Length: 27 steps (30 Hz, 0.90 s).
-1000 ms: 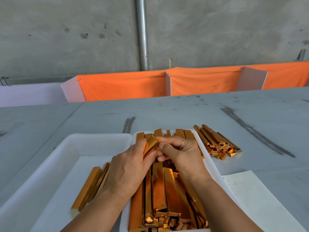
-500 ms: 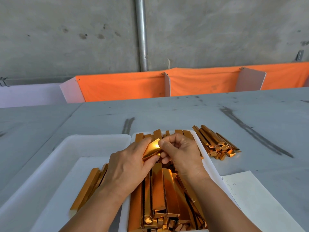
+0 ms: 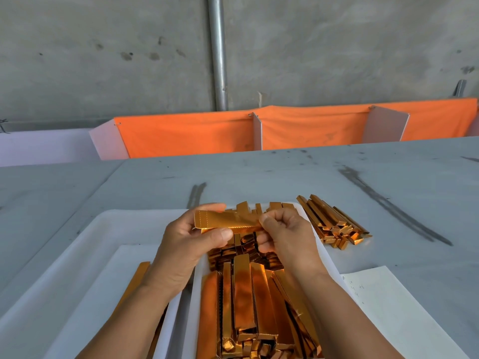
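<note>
A long flat gold foil carton [image 3: 228, 221] lies crosswise between my hands, above the trays. My left hand [image 3: 186, 244] grips its left end between thumb and fingers. My right hand [image 3: 285, 234] pinches its right end with curled fingers. Below them a white tray [image 3: 197, 286] holds a heap of gold cartons [image 3: 248, 301], most lying lengthwise. A larger white tray [image 3: 85, 244] sits to the left with a few gold cartons [image 3: 134, 281] in it, partly hidden by my left forearm.
A small pile of folded gold cartons [image 3: 334, 221] lies on the grey table [image 3: 259, 177] right of the trays. A white paper sheet [image 3: 388, 307] sits at lower right. Orange cloth dividers [image 3: 186, 133] and a concrete wall with a metal pipe [image 3: 217, 53] stand behind.
The gold carton, held end-on and close between both hands before, now lies sideways and stretched out between them. My left hand has moved left; my right hand keeps its end.
</note>
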{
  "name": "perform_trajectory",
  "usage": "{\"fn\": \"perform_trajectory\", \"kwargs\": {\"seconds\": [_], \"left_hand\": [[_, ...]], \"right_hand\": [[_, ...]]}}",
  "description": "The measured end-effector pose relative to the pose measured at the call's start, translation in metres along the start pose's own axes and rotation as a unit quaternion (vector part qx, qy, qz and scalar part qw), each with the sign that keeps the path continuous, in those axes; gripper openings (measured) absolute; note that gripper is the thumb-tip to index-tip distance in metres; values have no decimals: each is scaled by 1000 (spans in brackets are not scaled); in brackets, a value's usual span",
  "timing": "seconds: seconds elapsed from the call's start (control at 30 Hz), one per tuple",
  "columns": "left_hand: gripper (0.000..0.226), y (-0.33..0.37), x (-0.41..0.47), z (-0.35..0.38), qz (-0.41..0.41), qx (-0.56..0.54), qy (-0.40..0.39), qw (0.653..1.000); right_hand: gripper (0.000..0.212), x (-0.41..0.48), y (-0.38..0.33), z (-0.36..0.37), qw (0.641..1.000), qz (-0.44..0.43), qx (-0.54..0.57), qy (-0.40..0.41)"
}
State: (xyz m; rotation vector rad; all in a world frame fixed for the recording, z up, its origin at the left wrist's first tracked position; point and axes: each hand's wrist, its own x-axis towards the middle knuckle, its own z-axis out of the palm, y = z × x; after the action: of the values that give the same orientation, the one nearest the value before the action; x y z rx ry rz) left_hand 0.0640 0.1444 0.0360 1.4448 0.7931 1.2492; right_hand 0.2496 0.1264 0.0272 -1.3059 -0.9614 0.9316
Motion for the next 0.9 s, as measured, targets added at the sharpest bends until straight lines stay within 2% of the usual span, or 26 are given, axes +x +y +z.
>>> {"fn": "perform_trajectory", "kwargs": {"seconds": [0.23,0.4,0.47,0.53,0.7,0.8,0.9], "left_hand": [[48,-3,0,3,-1,-6,-41,999],[34,0,1,4,63,31,36,997],[25,0,0,4,84,114,60,988],[25,-4,-2,4,95,235,71,965],[47,-13,-3,9,86,447,62,888],[54,-16,-3,9,88,510,72,853],[51,-18,-4,10,91,549,81,827]], "right_hand": [[12,-3,2,4,997,-12,-60,-54],[9,-6,4,6,993,-50,-95,-40],[10,-6,4,6,992,-64,-102,-30],[10,-8,3,7,990,-90,-104,-30],[17,-14,1,10,982,-158,-96,-29],[19,-16,1,11,980,-175,-88,-33],[23,-17,2,11,978,-186,-89,-36]]}}
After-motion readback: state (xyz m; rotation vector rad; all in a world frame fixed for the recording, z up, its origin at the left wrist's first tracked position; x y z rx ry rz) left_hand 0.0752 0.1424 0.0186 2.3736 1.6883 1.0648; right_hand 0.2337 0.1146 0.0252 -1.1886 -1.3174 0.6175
